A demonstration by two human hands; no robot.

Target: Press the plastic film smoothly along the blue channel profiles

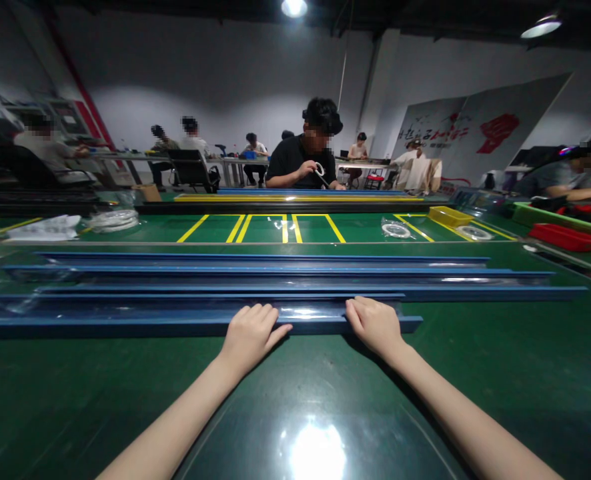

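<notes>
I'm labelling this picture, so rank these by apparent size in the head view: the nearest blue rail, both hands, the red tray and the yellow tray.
1. Nearest blue rail
2. Left hand and right hand: too alike to rank apart; nearness to the camera enlarges both
3. Red tray
4. Yellow tray

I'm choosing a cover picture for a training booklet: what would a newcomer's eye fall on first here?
Probably the left hand and right hand, gripping the nearest long blue channel in mid-picture. Next, perhaps, the bright glare at bottom centre on the green tabletop. Beyond the channels, yellow lines mark the green surface, and a person in black sits facing the camera's side.
</notes>
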